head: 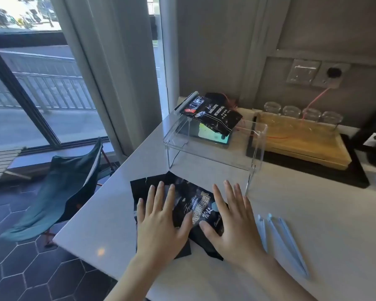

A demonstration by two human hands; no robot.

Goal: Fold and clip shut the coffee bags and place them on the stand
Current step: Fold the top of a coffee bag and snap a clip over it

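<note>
A black coffee bag point(193, 205) with silver lettering lies flat on the white counter in front of me. My left hand point(161, 222) presses flat on its left part, fingers spread. My right hand point(232, 224) lies flat on its right part, fingers spread too. Behind the bag stands a clear acrylic stand point(215, 148). A second black coffee bag point(213, 115), with a clip point(186, 103) along its top edge, lies on the stand's far left corner. Pale blue sealing clips point(284, 240) lie on the counter to the right of my right hand.
A wooden tray point(302, 142) on a black mat sits at the back right, with several glass jars point(302, 112) behind it. A phone with a lit screen point(213, 135) lies under the stand. The counter's left edge drops to a tiled floor with a teal chair point(61, 192).
</note>
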